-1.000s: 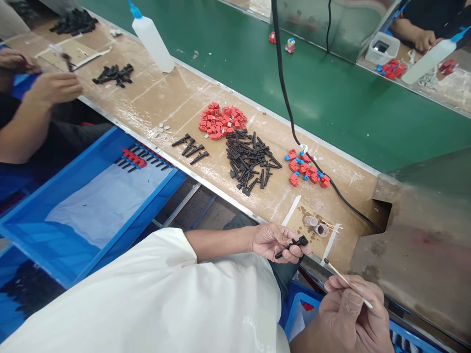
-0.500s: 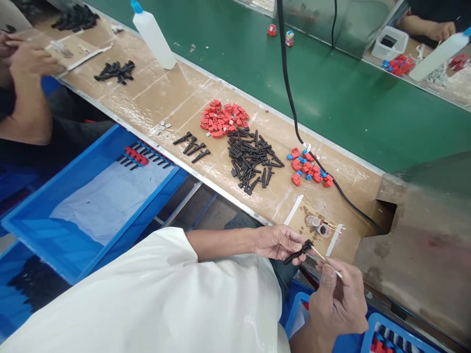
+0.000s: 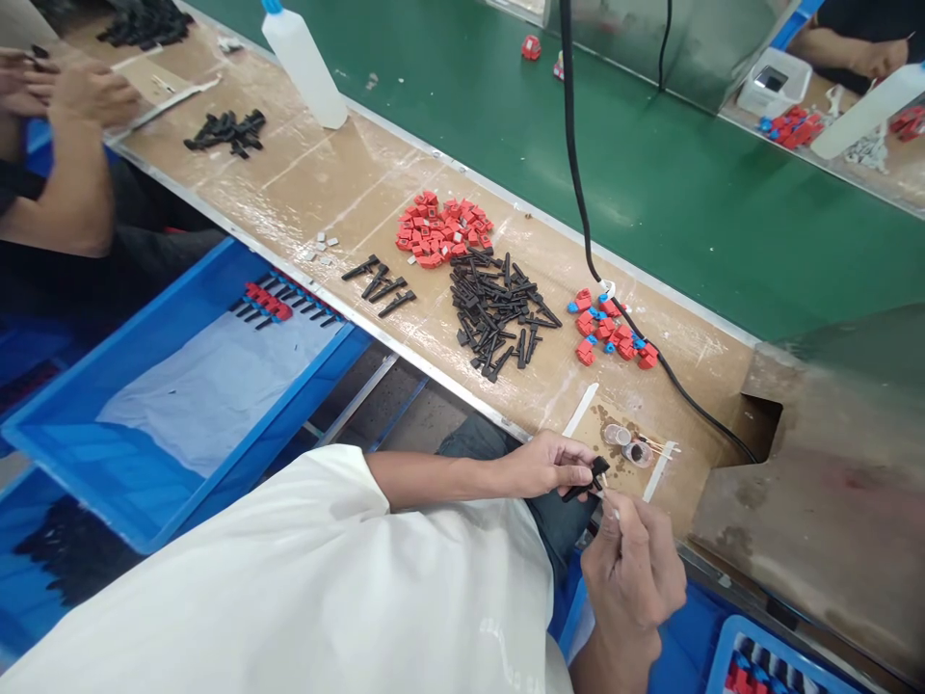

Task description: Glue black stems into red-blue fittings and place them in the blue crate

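My left hand (image 3: 550, 467) is closed on a small black plastic part (image 3: 599, 469), held low in front of the bench edge. Between the fingertips of my right hand (image 3: 640, 559) is a thin wooden stick (image 3: 605, 483), mostly hidden by the fingers, its tip at the black part. Two small clear cups (image 3: 637, 453) stand on a stained, taped patch just beyond my hands, one with dark content. More thin sticks (image 3: 661, 445) lie beside them.
On the bench are a pile of black parts (image 3: 498, 308), red pieces (image 3: 440, 229), red-and-blue pieces (image 3: 614, 333) and a white bottle (image 3: 307, 72). A black cable (image 3: 578, 183) hangs across. Blue trays (image 3: 180, 501) stand below. Co-workers' hands (image 3: 91, 96) show at left and far right.
My right hand has moved left and closer to my left hand, and the stick has come with it. The black part has turned slightly in my left hand.
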{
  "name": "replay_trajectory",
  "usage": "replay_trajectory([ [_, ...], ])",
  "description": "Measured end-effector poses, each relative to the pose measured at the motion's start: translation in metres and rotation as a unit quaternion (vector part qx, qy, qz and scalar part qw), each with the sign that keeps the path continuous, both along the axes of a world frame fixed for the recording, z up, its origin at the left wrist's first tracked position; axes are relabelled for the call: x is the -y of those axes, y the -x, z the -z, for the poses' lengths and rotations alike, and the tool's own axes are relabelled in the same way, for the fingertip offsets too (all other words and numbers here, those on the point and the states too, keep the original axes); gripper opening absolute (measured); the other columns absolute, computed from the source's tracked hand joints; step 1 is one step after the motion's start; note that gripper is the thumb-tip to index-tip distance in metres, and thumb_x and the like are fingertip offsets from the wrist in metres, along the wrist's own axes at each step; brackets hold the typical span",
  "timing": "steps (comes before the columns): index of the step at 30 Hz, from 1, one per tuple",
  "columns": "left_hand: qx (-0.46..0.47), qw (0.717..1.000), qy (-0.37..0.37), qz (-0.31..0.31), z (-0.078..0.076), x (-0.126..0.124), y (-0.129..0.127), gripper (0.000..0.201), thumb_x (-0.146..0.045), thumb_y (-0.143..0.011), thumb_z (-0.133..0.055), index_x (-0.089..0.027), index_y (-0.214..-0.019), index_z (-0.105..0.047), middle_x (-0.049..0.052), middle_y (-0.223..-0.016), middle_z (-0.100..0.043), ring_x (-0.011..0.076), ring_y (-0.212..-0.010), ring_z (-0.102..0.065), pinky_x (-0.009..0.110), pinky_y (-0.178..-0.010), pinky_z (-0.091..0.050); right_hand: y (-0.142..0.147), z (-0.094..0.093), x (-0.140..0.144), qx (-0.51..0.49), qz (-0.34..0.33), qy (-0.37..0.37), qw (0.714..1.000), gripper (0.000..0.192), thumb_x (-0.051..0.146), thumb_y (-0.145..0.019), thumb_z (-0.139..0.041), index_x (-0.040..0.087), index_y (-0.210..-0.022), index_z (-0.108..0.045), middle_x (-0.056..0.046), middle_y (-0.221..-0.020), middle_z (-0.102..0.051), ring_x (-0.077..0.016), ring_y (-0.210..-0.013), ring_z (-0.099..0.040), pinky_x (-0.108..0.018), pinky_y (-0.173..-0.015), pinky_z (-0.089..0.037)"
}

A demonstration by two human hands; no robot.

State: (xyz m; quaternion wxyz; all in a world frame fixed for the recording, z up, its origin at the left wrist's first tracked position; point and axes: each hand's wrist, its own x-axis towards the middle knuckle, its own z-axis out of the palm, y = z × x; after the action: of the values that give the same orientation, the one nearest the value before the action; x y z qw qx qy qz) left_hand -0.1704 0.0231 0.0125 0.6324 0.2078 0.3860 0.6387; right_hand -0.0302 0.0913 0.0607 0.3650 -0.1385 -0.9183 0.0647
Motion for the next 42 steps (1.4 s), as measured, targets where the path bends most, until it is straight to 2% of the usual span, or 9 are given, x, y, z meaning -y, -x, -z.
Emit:
replay_trajectory([
  [4, 0.042, 0.999, 0.015, -0.007, -0.001, 0.0, 0.0, 0.06, -0.065, -0.062, -0.083, -0.009, -0.08, -0.07, 0.002, -0.065, -0.064, 0.0076, -0.054, -0.052, 0.02, -0.049, -0.032, -0.003, 0.003, 0.001, -0.007, -0.029, 0.017, 0.999, 0.029, -0.003, -0.082, -0.066, 0.015, -0.104, -0.064, -0.006, -0.091, -0.068, -0.0156, -0.084, -0.069, -0.026, -0.076, -0.056],
  [8, 0.15, 0.988, 0.037, 0.026, 0.001, 0.001, 0.0, 0.06, -0.054, -0.055, -0.091, -0.007, -0.088, -0.074, 0.006, -0.075, -0.068, 0.0102, -0.061, -0.061, 0.019, -0.046, -0.029, -0.007, 0.003, 0.003, -0.061, 0.008, 0.092, 0.994, 0.027, -0.003, -0.083, -0.063, 0.017, -0.102, -0.067, -0.006, -0.091, -0.069, -0.0164, -0.082, -0.069, -0.028, -0.072, -0.057],
  [15, 0.267, 0.961, 0.052, 0.059, 0.006, 0.001, 0.001, 0.049, -0.033, -0.058, -0.094, -0.006, -0.095, -0.076, 0.007, -0.077, -0.068, 0.0093, -0.065, -0.064, 0.014, -0.047, -0.033, -0.001, 0.007, -0.01, -0.272, 0.131, 0.289, 0.909, 0.007, 0.018, -0.089, -0.065, 0.017, -0.092, -0.072, -0.003, -0.079, -0.065, -0.0147, -0.061, -0.062, -0.029, -0.053, -0.052],
  [20, 0.276, 0.958, 0.051, 0.057, 0.011, 0.001, 0.002, 0.048, -0.032, -0.058, -0.095, -0.006, -0.094, -0.077, 0.006, -0.076, -0.067, 0.0092, -0.064, -0.065, 0.013, -0.046, -0.034, -0.01, 0.027, -0.039, -0.156, 0.261, 0.297, 0.905, 0.025, 0.039, -0.09, -0.065, 0.015, -0.094, -0.073, -0.006, -0.086, -0.067, -0.0159, -0.067, -0.065, -0.03, -0.065, -0.055],
  [26, 0.283, 0.956, 0.058, 0.048, 0.017, -0.001, 0.002, 0.046, -0.029, -0.059, -0.094, -0.005, -0.094, -0.076, 0.007, -0.076, -0.067, 0.0098, -0.065, -0.065, 0.013, -0.047, -0.036, -0.016, 0.055, -0.064, -0.028, 0.273, 0.248, 0.929, 0.04, 0.052, -0.09, -0.057, 0.015, -0.089, -0.073, -0.009, -0.083, -0.067, -0.0181, -0.072, -0.064, -0.03, -0.07, -0.051],
  [31, 0.285, 0.955, 0.065, 0.045, 0.02, -0.001, 0.002, 0.039, -0.026, -0.064, -0.091, -0.005, -0.093, -0.075, 0.007, -0.077, -0.067, 0.0103, -0.066, -0.065, 0.015, -0.047, -0.034, -0.017, 0.067, -0.071, 0.022, 0.281, 0.305, 0.91, 0.041, 0.05, -0.083, -0.059, 0.014, -0.097, -0.074, -0.005, -0.079, -0.061, -0.0149, -0.062, -0.056, -0.03, -0.066, -0.049],
  [37, 0.279, 0.957, 0.076, 0.003, 0.024, 0.003, 0.009, 0.026, -0.019, -0.07, -0.085, -0.006, -0.088, -0.073, 0.008, -0.078, -0.067, 0.0102, -0.066, -0.065, 0.015, -0.047, -0.034, -0.02, 0.04, -0.071, -0.095, 0.291, 0.364, 0.88, 0.045, 0.037, -0.074, -0.071, 0.013, -0.113, -0.068, -0.003, -0.087, -0.062, -0.0121, -0.065, -0.054, -0.027, -0.066, -0.047],
  [39, 0.281, 0.956, 0.084, -0.029, 0.026, 0.004, 0.014, 0.021, -0.016, -0.072, -0.082, -0.005, -0.087, -0.072, 0.008, -0.076, -0.067, 0.0103, -0.064, -0.065, 0.014, -0.046, -0.034, -0.008, 0.024, -0.071, -0.121, 0.273, 0.332, 0.895, 0.039, 0.038, -0.077, -0.071, 0.014, -0.108, -0.069, -0.003, -0.087, -0.062, -0.0125, -0.067, -0.056, -0.027, -0.068, -0.047],
  [42, 0.288, 0.948, 0.094, -0.095, 0.025, 0.006, 0.021, 0.015, -0.012, -0.075, -0.076, -0.005, -0.087, -0.071, 0.007, -0.072, -0.065, 0.0101, -0.061, -0.064, 0.014, -0.046, -0.037, 0.031, 0.01, -0.075, -0.012, 0.188, 0.302, 0.935, 0.033, 0.043, -0.085, -0.064, 0.016, -0.102, -0.07, -0.004, -0.087, -0.063, -0.0148, -0.071, -0.058, -0.029, -0.073, -0.048],
])
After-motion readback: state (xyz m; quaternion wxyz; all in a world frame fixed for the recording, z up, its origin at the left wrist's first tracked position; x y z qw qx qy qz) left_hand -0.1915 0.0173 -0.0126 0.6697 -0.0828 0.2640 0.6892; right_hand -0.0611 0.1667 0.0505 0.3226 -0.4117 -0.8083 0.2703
